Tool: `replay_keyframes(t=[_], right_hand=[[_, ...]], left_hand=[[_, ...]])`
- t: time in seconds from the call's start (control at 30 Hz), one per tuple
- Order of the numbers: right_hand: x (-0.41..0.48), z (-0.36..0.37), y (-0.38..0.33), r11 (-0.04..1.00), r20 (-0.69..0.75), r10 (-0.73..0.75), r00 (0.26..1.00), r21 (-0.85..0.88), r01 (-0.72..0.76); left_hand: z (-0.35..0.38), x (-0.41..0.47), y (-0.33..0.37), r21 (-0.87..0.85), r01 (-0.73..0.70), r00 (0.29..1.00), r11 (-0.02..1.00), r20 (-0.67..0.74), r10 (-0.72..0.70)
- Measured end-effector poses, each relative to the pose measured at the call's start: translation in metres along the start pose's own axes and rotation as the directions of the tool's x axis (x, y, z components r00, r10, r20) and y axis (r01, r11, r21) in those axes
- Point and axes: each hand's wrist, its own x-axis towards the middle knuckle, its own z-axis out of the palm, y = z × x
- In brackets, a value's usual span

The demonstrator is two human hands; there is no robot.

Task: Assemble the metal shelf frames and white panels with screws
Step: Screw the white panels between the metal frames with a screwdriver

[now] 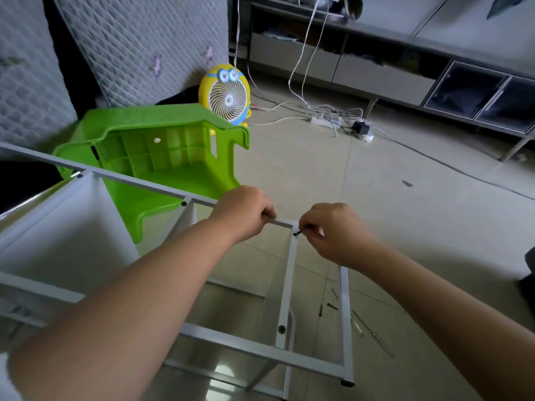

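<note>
Gripping the top rail of the metal frame (pixel 285 285), the left hand (pixel 246 212) has its fingers curled round the bar just short of the frame's far corner. The right hand (pixel 333 230) sits on the other side of that corner, its fingertips pinched on a black screw (pixel 298 233) whose end meets the frame at the top of the upright bar. Whether the screw has entered its hole cannot be told. Lower on the same upright of the frame a dark round fastener shows, and two more dark screw heads sit along the top rail to the left. White panels (pixel 66 227) stand within the frame's left part, between its rails. On the tiled floor seen through the frame's right end lie a few loose screws (pixel 330 305), and just outside the frame there a slim screwdriver (pixel 373 337) lies flat. Beyond the frame a green plastic stool (pixel 162 151) lies tipped over, its ribbed hollow underside facing the camera with nothing inside. Behind the stool, farther from the frame, stands a yellow fan (pixel 227 95). Well beyond the frame a low cabinet (pixel 376 79) runs along the wall; its glass-fronted compartments are too dark to tell their contents.
</note>
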Motion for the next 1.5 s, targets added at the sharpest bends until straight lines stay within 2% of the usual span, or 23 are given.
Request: replay_keyframes(t=[0.27,0.33,0.4,0.5,0.63,0.7,0.8,0.9,1.2,1.4,1.5], right_hand=[[0.008,-0.010,-0.005,0.995,0.148,0.051,0.988,-0.095,-0.037],[0.006,-0.011,-0.004,0.993,0.150,0.092,0.984,-0.089,-0.080],[0.003,-0.012,0.001,0.988,0.138,0.148,0.979,-0.075,-0.138],[-0.005,-0.012,0.009,0.980,0.095,0.200,0.975,-0.002,-0.201],[-0.020,-0.013,0.018,0.965,0.035,0.234,0.972,0.114,-0.237],[-0.027,-0.012,0.021,0.954,0.024,0.246,0.969,0.171,-0.246],[-0.032,-0.011,0.021,0.938,0.002,0.248,0.969,0.250,-0.241],[-0.034,-0.006,0.020,0.938,-0.019,0.246,0.969,0.258,-0.233],[-0.036,0.002,0.020,0.921,-0.050,0.275,0.960,0.300,-0.248],[-0.035,0.003,0.019,0.922,-0.046,0.272,0.961,0.297,-0.247],[-0.034,0.002,0.018,0.926,-0.047,0.269,0.962,0.287,-0.245]], left_hand=[[0.000,0.000,0.003,0.001,0.019,0.999,1.000,0.043,-0.019],[0.000,0.001,0.004,-0.030,0.032,0.996,0.999,0.081,-0.030],[-0.001,0.005,0.008,-0.131,0.068,0.983,0.989,0.176,-0.044],[-0.003,0.016,0.018,-0.276,0.167,0.921,0.947,0.387,-0.050],[-0.005,0.035,0.030,-0.132,0.049,0.792,0.990,0.609,0.042],[-0.005,0.042,0.030,-0.102,0.021,0.746,0.995,0.664,0.052],[-0.005,0.047,0.031,-0.098,0.032,0.730,0.995,0.683,0.043],[-0.003,0.047,0.033,-0.117,0.059,0.725,0.991,0.687,0.038],[0.006,0.049,0.031,-0.160,0.132,0.766,0.978,0.643,0.002],[0.010,0.050,0.032,-0.155,0.155,0.767,0.976,0.642,-0.020],[0.011,0.047,0.029,-0.191,0.163,0.793,0.968,0.609,-0.013]])
